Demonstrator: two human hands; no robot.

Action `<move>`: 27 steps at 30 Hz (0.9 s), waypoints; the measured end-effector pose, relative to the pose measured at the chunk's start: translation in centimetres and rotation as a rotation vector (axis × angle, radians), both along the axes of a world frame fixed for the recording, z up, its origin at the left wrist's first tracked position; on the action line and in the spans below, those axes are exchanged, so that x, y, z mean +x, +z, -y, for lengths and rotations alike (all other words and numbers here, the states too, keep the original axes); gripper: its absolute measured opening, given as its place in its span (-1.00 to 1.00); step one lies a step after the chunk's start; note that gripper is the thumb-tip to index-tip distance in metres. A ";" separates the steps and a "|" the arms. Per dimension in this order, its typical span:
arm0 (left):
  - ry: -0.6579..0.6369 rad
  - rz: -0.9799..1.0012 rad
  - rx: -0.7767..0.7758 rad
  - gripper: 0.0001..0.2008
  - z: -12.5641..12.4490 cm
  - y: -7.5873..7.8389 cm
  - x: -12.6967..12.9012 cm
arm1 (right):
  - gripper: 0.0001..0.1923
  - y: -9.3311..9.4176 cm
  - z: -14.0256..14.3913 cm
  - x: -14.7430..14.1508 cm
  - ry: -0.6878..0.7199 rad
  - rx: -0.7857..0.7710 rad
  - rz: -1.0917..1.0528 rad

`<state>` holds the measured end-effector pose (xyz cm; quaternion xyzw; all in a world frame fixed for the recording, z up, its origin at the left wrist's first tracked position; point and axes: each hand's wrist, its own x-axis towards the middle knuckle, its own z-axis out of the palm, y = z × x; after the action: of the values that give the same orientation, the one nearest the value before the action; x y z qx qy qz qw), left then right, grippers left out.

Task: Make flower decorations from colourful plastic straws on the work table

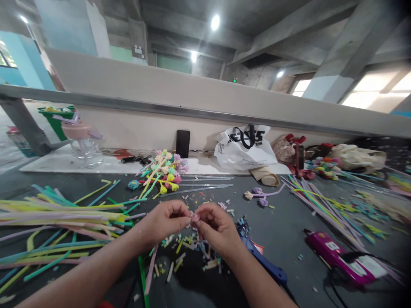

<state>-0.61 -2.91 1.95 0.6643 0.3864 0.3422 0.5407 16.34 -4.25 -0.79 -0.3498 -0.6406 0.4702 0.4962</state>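
Note:
Over the middle of the dark table, my left hand (pixel 167 223) and my right hand (pixel 218 229) meet with fingertips pinched. Between them is a small pale pink piece (pixel 195 217), mostly covered by the fingers, so its exact kind does not show. Both hands are closed on it. Below lie several short cut bits of fuzzy stem (pixel 178 265) in mixed colours. A long pink fuzzy stem (pixel 151 269) lies under my left wrist. Just right of my right hand is a blue-handled tool (pixel 266 263), partly hidden by my forearm.
Long pastel fuzzy stems (pixel 58 218) are heaped at left. A bunch of fuzzy-stem flowers (pixel 163 171) lies behind my hands, and a purple sprig (pixel 265 193) to the right. Farther back stand a clear bottle (pixel 84 147), a phone (pixel 183 143) and a white bag (pixel 245 149). A corded magenta device (pixel 340 256) sits at right.

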 end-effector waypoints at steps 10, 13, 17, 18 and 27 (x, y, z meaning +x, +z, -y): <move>0.128 -0.217 0.341 -0.88 0.7 -0.3 0.6 | -0.74 0.5 -0.2 -0.9 0.019 -0.157 -0.184; 0.187 -0.380 0.615 -0.87 0.8 -0.8 0.3 | -0.78 0.4 -0.5 -0.7 -0.028 -0.209 -0.226; 0.065 -0.494 0.923 -0.83 0.8 -1.2 -0.3 | -0.67 0.2 -0.4 -0.3 0.072 -0.353 -0.176; 0.038 -0.508 0.976 -0.82 0.8 -1.2 -0.5 | -0.62 0.2 -0.4 -0.3 0.099 -0.375 -0.144; -0.073 -0.559 0.994 -0.79 0.7 -1.5 -1.1 | -0.58 0.7 -0.2 0.1 0.250 -0.314 0.105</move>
<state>-1.70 -3.63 0.48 0.9169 0.2841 0.2754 0.0519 16.46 -4.03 -0.06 -0.3648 -0.6226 0.6034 0.3394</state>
